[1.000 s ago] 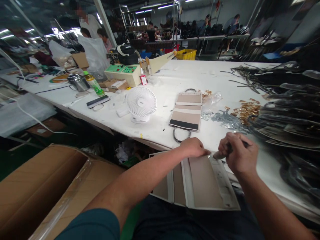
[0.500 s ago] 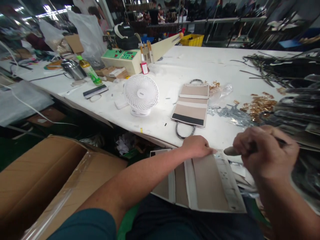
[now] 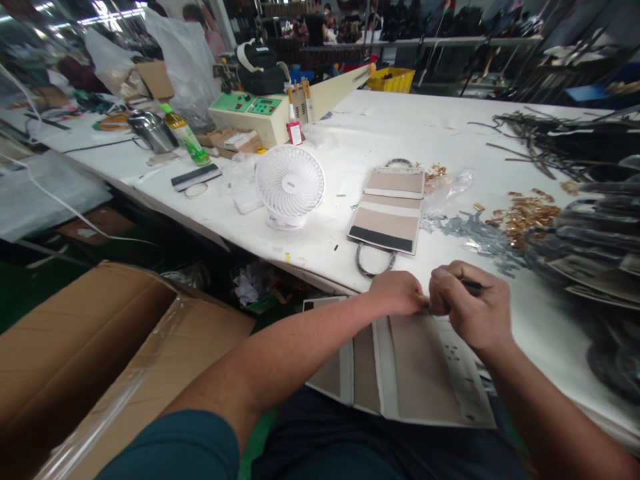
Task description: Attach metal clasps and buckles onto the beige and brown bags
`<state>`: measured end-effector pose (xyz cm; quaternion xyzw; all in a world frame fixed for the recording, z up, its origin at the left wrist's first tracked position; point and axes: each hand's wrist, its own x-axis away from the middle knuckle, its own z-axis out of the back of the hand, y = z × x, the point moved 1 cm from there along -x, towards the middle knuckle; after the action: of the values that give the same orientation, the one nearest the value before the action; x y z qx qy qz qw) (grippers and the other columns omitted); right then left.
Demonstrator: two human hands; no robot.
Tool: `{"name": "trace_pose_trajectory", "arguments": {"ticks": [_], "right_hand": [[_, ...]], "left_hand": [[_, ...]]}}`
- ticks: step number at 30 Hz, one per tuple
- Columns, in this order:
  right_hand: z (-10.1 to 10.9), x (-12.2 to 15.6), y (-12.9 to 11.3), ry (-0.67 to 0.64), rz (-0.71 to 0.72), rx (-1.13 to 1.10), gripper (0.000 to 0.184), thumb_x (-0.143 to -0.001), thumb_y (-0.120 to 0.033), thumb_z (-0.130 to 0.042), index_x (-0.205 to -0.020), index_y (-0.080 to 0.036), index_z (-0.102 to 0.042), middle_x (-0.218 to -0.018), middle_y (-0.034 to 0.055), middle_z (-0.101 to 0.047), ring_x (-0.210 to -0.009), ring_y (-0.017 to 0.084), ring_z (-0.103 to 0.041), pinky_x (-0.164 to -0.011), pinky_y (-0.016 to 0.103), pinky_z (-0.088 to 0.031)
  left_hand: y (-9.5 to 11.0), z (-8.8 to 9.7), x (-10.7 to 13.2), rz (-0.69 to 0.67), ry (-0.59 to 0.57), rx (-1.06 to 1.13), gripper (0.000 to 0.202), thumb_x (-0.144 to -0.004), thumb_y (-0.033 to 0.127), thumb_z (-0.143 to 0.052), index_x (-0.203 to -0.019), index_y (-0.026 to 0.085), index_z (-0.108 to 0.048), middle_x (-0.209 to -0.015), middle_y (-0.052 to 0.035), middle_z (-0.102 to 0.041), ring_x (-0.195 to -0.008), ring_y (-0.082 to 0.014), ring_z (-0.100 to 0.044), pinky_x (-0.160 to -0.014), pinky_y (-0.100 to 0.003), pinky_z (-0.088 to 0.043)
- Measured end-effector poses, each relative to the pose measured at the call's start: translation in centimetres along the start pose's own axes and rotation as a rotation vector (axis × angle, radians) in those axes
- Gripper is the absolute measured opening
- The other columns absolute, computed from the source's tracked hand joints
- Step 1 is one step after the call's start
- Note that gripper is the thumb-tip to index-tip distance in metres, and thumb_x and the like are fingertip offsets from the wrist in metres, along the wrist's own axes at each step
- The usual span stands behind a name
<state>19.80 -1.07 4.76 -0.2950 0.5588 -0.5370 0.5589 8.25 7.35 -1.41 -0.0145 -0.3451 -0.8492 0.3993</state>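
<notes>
Both hands at the top edge of a beige bag panel, one like piece set aside

From my seat I see the beige panel lying half on the lap and half against the near edge of the white table. My left hand is bent down onto the panel's top edge, but I cannot tell whether the fingers pinch or only press. My right hand is fisted around a thin dark tool, touching the left at that same edge, with the tip hidden. I judge the work on this panel to be midway. A similar beige piece with handles lies farther up the table and looks done. Loose gold fittings and silver scraps beside it suggest that more is left.
</notes>
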Motion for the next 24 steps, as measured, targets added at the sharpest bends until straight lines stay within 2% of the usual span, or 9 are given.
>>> {"name": "trace_pose_trajectory", "arguments": {"ticks": [3, 7, 10, 13, 15, 18, 20, 24], "right_hand": [[0.0, -0.1, 0.2, -0.067, 0.058, 0.139, 0.045, -0.1, -0.04, -0.073, -0.061, -0.023, -0.057, -0.059, -0.0007, -0.056, -0.054, 0.016, -0.048, -0.05, 0.029, -0.038], [0.4, -0.3, 0.6, -0.071, 0.024, 0.157, 0.043, -0.097, -0.038, -0.073, -0.06, -0.022, -0.058, -0.057, -0.0014, -0.057, -0.052, 0.015, -0.048, -0.05, 0.03, -0.037], [0.7, -0.1, 1.3, -0.013, -0.038, 0.106, 0.046, -0.097, -0.041, -0.073, -0.058, -0.023, -0.057, -0.054, -0.0015, -0.055, -0.047, 0.015, -0.046, -0.047, 0.03, -0.037], [0.9, -0.2, 1.3, -0.002, -0.054, 0.062, 0.048, -0.098, -0.041, -0.075, -0.057, -0.023, -0.057, -0.053, -0.0006, -0.054, -0.046, 0.015, -0.046, -0.046, 0.031, -0.037], [1.0, -0.6, 0.1, 0.046, -0.017, -0.03, 0.048, -0.098, -0.036, -0.076, -0.056, -0.024, -0.056, -0.051, -0.0009, -0.052, -0.044, 0.016, -0.047, -0.043, 0.032, -0.036], [1.0, -1.1, -2.7, 0.19, 0.122, -0.239, 0.041, -0.094, -0.024, -0.075, -0.059, -0.026, -0.054, -0.052, -0.0026, -0.045, -0.042, 0.017, -0.043, -0.041, 0.034, -0.036], [0.8, -1.0, -3.6, 0.247, 0.168, -0.296, 0.037, -0.093, -0.023, -0.076, -0.062, -0.027, -0.055, -0.055, -0.0029, -0.044, -0.043, 0.018, -0.043, -0.042, 0.035, -0.037], [0.1, 0.1, -1.7, 0.145, 0.043, -0.255, 0.042, -0.095, -0.029, -0.078, -0.059, -0.026, -0.056, -0.051, -0.0015, -0.048, -0.041, 0.017, -0.042, -0.04, 0.033, -0.031]], "left_hand": [[-0.4, -0.7, -0.7, -0.026, -0.006, -0.022, 0.058, -0.096, 0.076, -0.052, -0.086, 0.025, -0.078, -0.097, -0.0072, -0.079, -0.093, -0.0271, -0.072, -0.081, -0.036, -0.053], [-0.6, -0.3, -0.4, -0.04, -0.001, -0.031, 0.052, -0.099, 0.067, -0.052, -0.089, 0.024, -0.079, -0.099, -0.0073, -0.079, -0.094, -0.027, -0.071, -0.078, -0.035, -0.051], [-0.5, 1.0, 0.6, -0.078, -0.081, 0.03, 0.04, -0.097, 0.057, -0.058, -0.096, 0.026, -0.082, -0.099, -0.0028, -0.08, -0.094, -0.0242, -0.071, -0.073, -0.033, -0.047], [-0.4, 1.8, 1.1, -0.084, -0.131, 0.073, 0.033, -0.096, 0.054, -0.065, -0.101, 0.028, -0.084, -0.102, -0.0002, -0.081, -0.094, -0.0223, -0.072, -0.072, -0.031, -0.046], [-0.4, 1.8, 1.0, -0.058, -0.116, 0.061, 0.033, -0.095, 0.055, -0.068, -0.101, 0.027, -0.085, -0.105, -0.0012, -0.082, -0.096, -0.0231, -0.072, -0.074, -0.031, -0.047], [-0.4, 1.4, 0.6, -0.041, -0.091, 0.06, 0.03, -0.094, 0.053, -0.071, -0.1, 0.028, -0.085, -0.11, -0.0018, -0.082, -0.101, -0.024, -0.072, -0.078, -0.032, -0.05], [-0.4, 1.2, 0.5, -0.042, -0.088, 0.082, 0.027, -0.093, 0.051, -0.072, -0.099, 0.028, -0.085, -0.11, -0.0008, -0.082, -0.102, -0.0231, -0.072, -0.078, -0.031, -0.05], [-0.3, 1.5, 0.9, -0.011, -0.103, 0.113, 0.028, -0.093, 0.052, -0.07, -0.097, 0.028, -0.085, -0.103, 0.001, -0.082, -0.098, -0.022, -0.073, -0.074, -0.03, -0.049]]}}
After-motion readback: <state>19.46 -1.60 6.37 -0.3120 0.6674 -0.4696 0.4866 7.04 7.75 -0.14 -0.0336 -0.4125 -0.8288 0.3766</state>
